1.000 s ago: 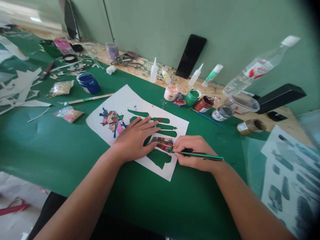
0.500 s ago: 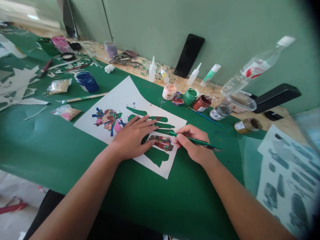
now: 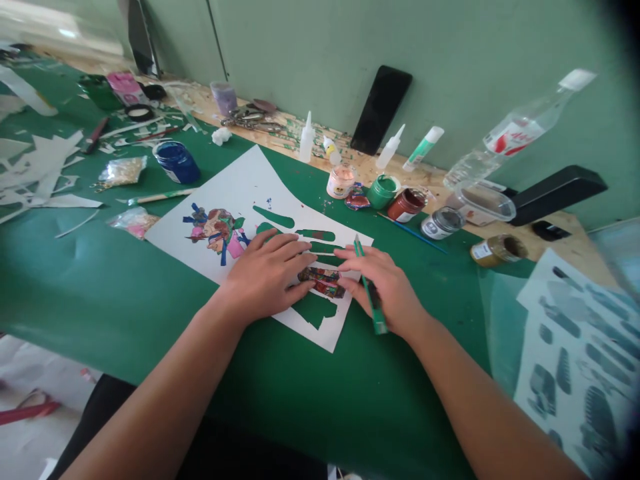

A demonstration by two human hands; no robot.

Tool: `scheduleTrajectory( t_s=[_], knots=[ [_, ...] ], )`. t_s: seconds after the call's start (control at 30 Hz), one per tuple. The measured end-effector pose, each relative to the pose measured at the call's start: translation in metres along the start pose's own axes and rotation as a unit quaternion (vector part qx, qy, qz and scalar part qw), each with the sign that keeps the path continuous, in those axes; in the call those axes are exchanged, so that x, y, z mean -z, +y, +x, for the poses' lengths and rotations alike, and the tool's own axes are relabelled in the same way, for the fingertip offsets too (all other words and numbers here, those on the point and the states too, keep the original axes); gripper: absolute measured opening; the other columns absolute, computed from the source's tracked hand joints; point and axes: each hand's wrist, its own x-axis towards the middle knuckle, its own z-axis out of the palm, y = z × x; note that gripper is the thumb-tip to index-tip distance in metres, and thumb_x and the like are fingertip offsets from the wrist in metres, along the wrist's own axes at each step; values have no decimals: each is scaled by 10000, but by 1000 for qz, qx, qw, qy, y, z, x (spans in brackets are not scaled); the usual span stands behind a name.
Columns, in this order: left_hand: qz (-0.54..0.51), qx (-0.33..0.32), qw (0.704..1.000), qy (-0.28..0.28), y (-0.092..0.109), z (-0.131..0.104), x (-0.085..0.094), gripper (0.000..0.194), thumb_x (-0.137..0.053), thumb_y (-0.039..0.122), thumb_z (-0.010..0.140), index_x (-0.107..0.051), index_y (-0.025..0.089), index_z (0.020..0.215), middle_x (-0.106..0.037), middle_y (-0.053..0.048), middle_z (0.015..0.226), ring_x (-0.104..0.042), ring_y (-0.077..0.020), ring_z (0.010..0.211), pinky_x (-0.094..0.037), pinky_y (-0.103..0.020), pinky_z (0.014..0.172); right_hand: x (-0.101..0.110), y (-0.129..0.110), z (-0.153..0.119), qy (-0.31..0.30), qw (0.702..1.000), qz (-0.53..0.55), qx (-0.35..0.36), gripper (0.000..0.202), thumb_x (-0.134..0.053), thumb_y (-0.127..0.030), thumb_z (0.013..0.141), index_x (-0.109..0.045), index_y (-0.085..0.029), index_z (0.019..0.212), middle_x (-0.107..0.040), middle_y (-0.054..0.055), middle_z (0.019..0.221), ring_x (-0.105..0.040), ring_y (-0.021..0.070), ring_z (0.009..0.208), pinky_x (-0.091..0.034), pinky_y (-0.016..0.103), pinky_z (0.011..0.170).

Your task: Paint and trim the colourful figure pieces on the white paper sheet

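Observation:
My left hand (image 3: pixel 267 277) lies with fingers spread, palm down on a white paper sheet (image 3: pixel 165 233), covering part of its middle. Cut-out openings in the sheet show the green surface beneath. In my right hand (image 3: pixel 383 283) a slim green craft knife (image 3: pixel 373 310) is tucked between the fingers, its tip angled up and away from the paper. The right fingertips rest at the sheet's right side, by a dark, multicoloured patterned strip (image 3: pixel 325 281). A colourful collage-like figure (image 3: pixel 217 233) covers the sheet's left part.
Behind the sheet stand open paint jars, among them a green one (image 3: pixel 383 191) and a blue one (image 3: pixel 176 162). A thin blue brush (image 3: pixel 413 233) lies near them. Paper scraps (image 3: pixel 50 167) spread at left; a stencil-like sheet (image 3: pixel 575 360) lies at right. A plastic bottle (image 3: pixel 517 137) leans behind.
My right hand has turned the craft knife from pointing left at the paper to pointing up, and its fingers have moved left onto the sheet. My left hand stays nearly in place.

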Motion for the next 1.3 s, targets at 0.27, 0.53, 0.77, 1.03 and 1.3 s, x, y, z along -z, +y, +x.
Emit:
scheduleTrajectory(
  t_s=[0.27,0.53,0.77,1.03,1.3],
  knots=[
    [-79,133,971,180,6,-5,9,262,-504,268,965,-734,162,896,-747,-67,843,-679,-200,798,-519,-330,767,-11,-4,-4,-20,997,-75,4,208,-710,-189,871,-512,-219,813,-713,31,891,-604,239,881,-394,434,875],
    [-226,354,905,70,70,-15,28,347,-530,362,936,-674,179,679,-546,30,531,-459,-99,501,-327,-239,494,-6,-28,-6,149,960,195,-133,318,-681,-266,885,-377,-236,799,-563,0,864,-519,155,736,-415,294,662],
    [-427,436,789,-65,85,2,34,332,-543,480,918,-695,210,799,-501,53,455,-403,-88,411,-282,-205,415,-12,-39,-7,171,898,347,-207,365,-728,-316,873,-372,-240,835,-596,7,955,-537,134,716,-432,281,625],
    [-585,447,675,-41,79,-2,10,301,-570,381,920,-583,167,709,-553,39,469,-424,-57,355,-318,-164,375,-13,-39,-6,135,905,342,-216,408,-744,-318,849,-345,-241,820,-558,-30,844,-459,104,626,-373,256,557],
    [-600,422,677,-61,76,-5,6,253,-506,342,962,-504,187,762,-615,32,540,-552,-94,402,-428,-187,414,-12,-39,-7,80,916,323,-226,428,-738,-311,842,-316,-245,804,-394,-72,690,-344,95,562,-286,253,505]
  ],
)
